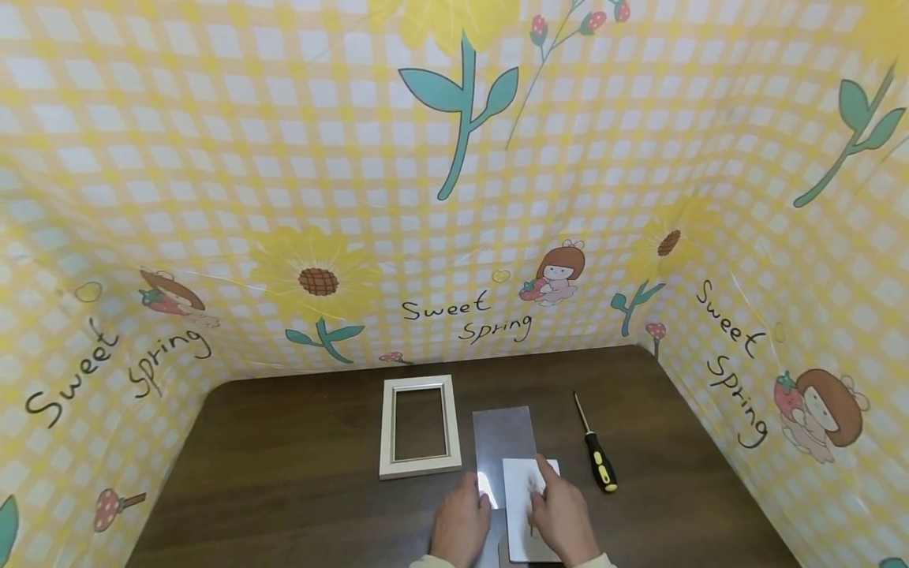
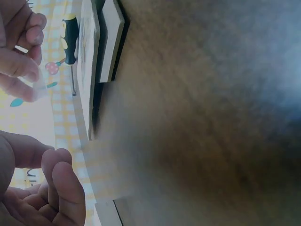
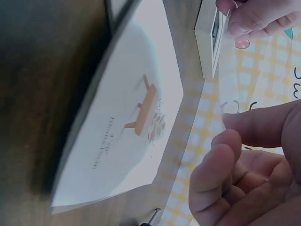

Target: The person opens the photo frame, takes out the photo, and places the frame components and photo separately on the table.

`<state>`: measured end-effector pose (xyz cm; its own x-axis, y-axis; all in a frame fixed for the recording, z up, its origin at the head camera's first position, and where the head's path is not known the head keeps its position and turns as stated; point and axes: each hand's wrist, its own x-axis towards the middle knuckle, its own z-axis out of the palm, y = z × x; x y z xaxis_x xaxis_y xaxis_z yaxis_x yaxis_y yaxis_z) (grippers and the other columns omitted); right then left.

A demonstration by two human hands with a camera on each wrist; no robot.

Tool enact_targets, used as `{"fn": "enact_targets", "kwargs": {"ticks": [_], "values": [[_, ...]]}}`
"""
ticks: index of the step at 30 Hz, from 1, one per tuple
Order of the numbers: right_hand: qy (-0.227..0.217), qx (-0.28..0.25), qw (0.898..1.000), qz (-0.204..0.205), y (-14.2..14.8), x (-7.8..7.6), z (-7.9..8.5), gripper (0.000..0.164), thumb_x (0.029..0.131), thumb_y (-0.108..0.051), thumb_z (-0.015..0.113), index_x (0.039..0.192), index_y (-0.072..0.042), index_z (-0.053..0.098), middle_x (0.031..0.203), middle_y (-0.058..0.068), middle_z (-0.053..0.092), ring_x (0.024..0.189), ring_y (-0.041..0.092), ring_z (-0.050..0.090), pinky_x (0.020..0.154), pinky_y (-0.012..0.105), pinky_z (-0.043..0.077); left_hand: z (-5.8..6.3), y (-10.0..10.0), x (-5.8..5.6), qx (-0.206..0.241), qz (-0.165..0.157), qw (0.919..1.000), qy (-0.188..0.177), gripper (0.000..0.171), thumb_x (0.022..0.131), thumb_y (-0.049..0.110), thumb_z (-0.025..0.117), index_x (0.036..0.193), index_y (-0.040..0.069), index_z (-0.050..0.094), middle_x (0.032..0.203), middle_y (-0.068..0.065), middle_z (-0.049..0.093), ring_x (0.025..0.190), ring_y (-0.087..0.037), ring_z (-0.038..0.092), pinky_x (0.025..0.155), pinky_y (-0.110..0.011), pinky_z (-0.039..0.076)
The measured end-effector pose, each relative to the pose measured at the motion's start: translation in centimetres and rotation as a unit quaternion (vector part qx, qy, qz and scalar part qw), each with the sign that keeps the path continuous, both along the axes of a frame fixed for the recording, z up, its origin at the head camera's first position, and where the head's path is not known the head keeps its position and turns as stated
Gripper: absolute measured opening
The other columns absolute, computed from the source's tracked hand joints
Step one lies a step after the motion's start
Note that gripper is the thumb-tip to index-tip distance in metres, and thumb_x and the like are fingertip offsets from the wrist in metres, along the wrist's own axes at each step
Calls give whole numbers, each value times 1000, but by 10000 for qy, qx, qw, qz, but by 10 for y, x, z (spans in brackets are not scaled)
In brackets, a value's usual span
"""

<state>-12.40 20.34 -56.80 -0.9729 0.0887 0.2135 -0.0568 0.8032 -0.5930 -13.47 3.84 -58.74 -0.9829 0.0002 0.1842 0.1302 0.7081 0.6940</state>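
Note:
A clear plastic sheet (image 1: 503, 434) is held up between both hands, its surface catching a bright glare near the left thumb. My left hand (image 1: 461, 521) pinches it at the left edge. On the opposite edge, the thumb and forefinger of my right hand (image 1: 566, 517) grip it. Beneath the right hand lies a white printed card (image 3: 127, 127) showing a small bench and foliage. Under the card, the left wrist view shows a thicker flat board (image 2: 111, 40). Part of the card is covered by the right hand in the head view.
An off-white picture frame (image 1: 387, 430) with an inner silver edge lies on the dark wooden table (image 1: 305, 465), left of the sheet. To the right is a black-and-yellow screwdriver (image 1: 602, 467), tip pointing away. Checked patterned cloth (image 1: 355, 158) rises around the back and sides.

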Motion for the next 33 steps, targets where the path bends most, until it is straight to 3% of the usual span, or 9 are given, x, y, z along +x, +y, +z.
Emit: {"fn": "enact_targets", "kwargs": {"ticks": [4, 9, 12, 16, 19, 21, 26, 29, 33], "values": [[37, -84, 9999, -44, -3, -7, 4, 54, 81, 3, 69, 134, 5, 60, 55, -8, 41, 50, 11, 41, 53, 35, 38, 2, 3, -4, -190, 110, 9995, 217, 19, 82, 3, 72, 97, 2, 60, 68, -10, 62, 58, -32, 62, 51, -43, 46], [132, 37, 9998, -153, -4, -14, 8, 53, 81, 3, 68, 133, 6, 59, 57, -4, 46, 56, 17, 50, 57, 41, 45, 3, 8, -10, -569, 124, 9964, 619, 18, 82, 5, 72, 90, 3, 55, 57, -6, 53, 48, -29, 57, 44, -41, 41], [142, 149, 9995, -232, -5, -20, 9, 52, 81, 2, 69, 132, 7, 59, 61, 2, 55, 63, 22, 57, 62, 46, 49, 3, 10, -18, -766, 91, 9939, 788, 19, 83, 5, 72, 88, 4, 54, 60, -6, 54, 51, -29, 58, 46, -41, 43], [35, 138, 9996, -247, -5, -30, 9, 52, 83, 2, 69, 133, 8, 58, 62, 3, 56, 61, 20, 54, 62, 46, 49, 4, 9, -28, -890, 72, 9914, 954, 15, 81, 4, 71, 89, 1, 59, 68, -10, 59, 60, -32, 63, 53, -43, 48], [-96, 60, 9996, -269, -5, -35, 9, 52, 84, 2, 67, 134, 8, 58, 59, 2, 52, 57, 18, 49, 60, 44, 46, 4, 8, -33, -938, 6, 9910, 957, 11, 80, 3, 70, 85, 2, 60, 70, -11, 60, 63, -33, 64, 55, -44, 49], [-95, 78, 9995, -283, -4, -38, 9, 51, 84, 2, 68, 134, 8, 58, 66, 9, 62, 61, 23, 58, 62, 45, 49, 5, 8, -36, -945, -70, 9916, 877, 11, 80, 3, 70, 82, 3, 59, 70, -11, 60, 65, -34, 65, 57, -44, 49], [-145, 73, 9995, -281, -2, -46, 7, 50, 85, 2, 68, 133, 9, 58, 108, 28, 69, 88, 38, 70, 74, 53, 54, 4, 7, -41, -804, -364, 9944, 579, 20, 80, 7, 75, 94, -2, 63, 78, -14, 65, 71, -36, 66, 61, -47, 51], [-282, 72, 9993, -221, 0, -53, 3, 49, 85, 3, 68, 133, 9, 57, 107, 28, 69, 80, 32, 69, 71, 50, 55, 2, 6, -46, -804, -540, 9944, 421, 26, 80, 7, 77, 100, -3, 64, 80, -15, 66, 74, -34, 67, 63, -47, 52], [-269, 236, 9994, -24, 1, -60, -3, 47, 85, 4, 69, 129, 10, 58, 96, 23, 70, 70, 26, 65, 66, 46, 55, -3, 6, -54, -929, -553, 9932, 443, 19, 80, 4, 76, 93, 0, 62, 77, -14, 65, 71, -34, 67, 61, -46, 51]]}}
